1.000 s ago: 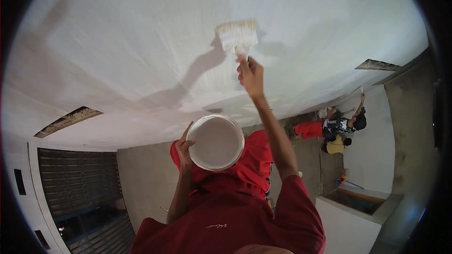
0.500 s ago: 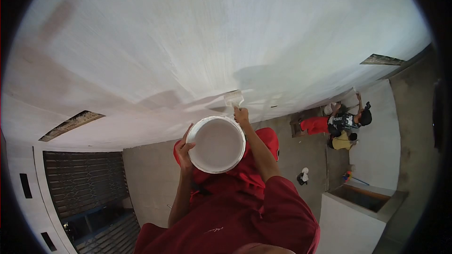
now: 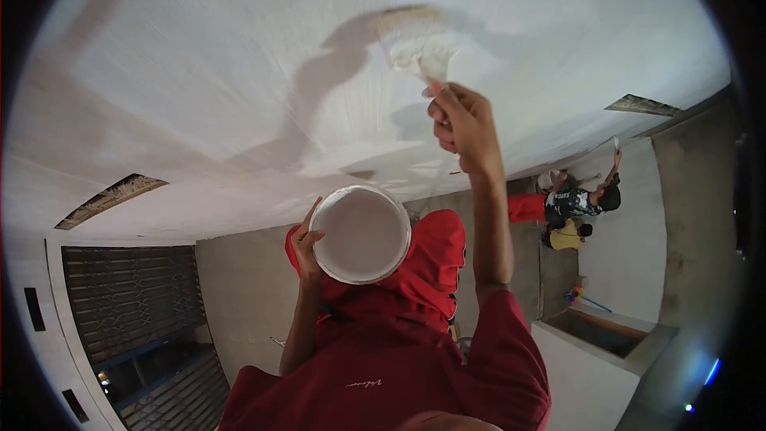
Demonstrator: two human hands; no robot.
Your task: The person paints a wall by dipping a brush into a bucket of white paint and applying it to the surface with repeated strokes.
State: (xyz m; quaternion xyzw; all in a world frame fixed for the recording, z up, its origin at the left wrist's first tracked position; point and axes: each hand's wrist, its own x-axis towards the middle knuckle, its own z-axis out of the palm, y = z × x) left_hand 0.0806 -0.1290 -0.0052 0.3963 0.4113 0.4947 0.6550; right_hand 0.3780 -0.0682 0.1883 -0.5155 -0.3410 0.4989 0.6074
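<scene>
A wide, paint-coated brush [image 3: 423,56] is gripped by its handle in my right hand [image 3: 465,124], its bristles up against the whitish wall [image 3: 239,48]. My left hand [image 3: 306,243] holds a round white bucket [image 3: 361,234] by its side and rim, fingers outside and thumb at the edge. Pale, smooth paint shows inside the bucket, which is in front of my red trousers [image 3: 435,259]. The shadow of my arm and the brush falls on the wall.
Two people, one in a patterned shirt [image 3: 573,203] and one in yellow [image 3: 565,236], are at the right by another wall. A metal grille [image 3: 132,295] stands at lower left. Dark-framed openings [image 3: 112,199] mark the wall. A boxed ledge [image 3: 586,367] is at lower right.
My right hand has moved the brush up the wall, away from the bucket, and the arm is more stretched out. My left hand still holds the bucket.
</scene>
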